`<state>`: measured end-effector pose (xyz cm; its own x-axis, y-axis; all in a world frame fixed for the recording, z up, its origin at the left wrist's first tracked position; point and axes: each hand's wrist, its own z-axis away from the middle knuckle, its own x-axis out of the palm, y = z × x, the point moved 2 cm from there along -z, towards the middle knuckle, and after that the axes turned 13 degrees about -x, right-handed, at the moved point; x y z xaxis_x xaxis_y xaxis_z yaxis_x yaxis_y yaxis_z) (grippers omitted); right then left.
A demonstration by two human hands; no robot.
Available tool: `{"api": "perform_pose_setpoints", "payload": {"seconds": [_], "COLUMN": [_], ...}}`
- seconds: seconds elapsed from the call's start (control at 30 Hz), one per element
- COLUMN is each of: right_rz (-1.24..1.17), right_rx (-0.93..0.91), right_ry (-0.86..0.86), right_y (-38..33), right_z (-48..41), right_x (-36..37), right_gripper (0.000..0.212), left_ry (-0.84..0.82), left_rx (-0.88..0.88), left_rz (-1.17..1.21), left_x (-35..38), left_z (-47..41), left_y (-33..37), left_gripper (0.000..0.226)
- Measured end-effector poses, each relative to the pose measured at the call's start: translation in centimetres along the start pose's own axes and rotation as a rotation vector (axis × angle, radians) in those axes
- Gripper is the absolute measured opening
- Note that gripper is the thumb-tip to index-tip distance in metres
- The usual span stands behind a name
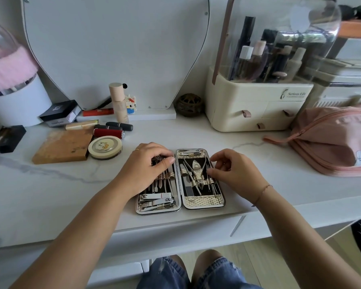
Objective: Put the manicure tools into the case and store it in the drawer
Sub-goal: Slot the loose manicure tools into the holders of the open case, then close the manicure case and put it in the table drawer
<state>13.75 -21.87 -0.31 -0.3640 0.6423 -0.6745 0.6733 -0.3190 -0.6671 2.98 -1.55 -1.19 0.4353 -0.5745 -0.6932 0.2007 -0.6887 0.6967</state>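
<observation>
Head view: open chrome-rimmed, gold-lined manicure case (204, 201) on white marble desk (196, 134); left hand (148, 163) fingers together, pressing steel tools (196, 170); right hand (236, 172) fingers curled at thin tools, pinch unclear. Risk: unseated tool jams closing.

I see the manicure case (204, 200) lying open flat near the table's (196, 134) front edge. Nail clippers (156, 200) lie in its left half, and nippers (197, 171) are strapped in the right.
</observation>
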Motion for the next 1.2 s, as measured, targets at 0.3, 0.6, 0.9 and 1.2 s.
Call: {"api": "perform_pose_setpoints", "payload": {"seconds": [0.3,0.6,0.9,1.2], "right_rz": [-0.189,-0.608,-0.747,-0.959], "right_rx": [0.133,0.355,0.399,0.391], "right_ry": [0.116,0.107,0.116,-0.013], "right_y": [-0.4,-3.0,-3.7,-4.0], "right_z": [2.2,4.0,4.0,3.8], "right_x": [-1.4,-1.4,-1.0,-0.2], "right_gripper": [0.02,0.036,0.04,0.028], "left_ry": [0.014,-0.031,-0.075,-0.155], "left_rx": [-0.014,-0.516,-0.832,-0.584], "left_rz": [0.017,0.343,1.042,1.201], "left_x": [-0.3,-4.8,-4.5,-3.9], "left_z": [0.4,4.9,5.9,5.9], "left_y": [0.6,0.5,1.3,3.6], "left_gripper": [0.023,0.071,0.048,0.038]}}
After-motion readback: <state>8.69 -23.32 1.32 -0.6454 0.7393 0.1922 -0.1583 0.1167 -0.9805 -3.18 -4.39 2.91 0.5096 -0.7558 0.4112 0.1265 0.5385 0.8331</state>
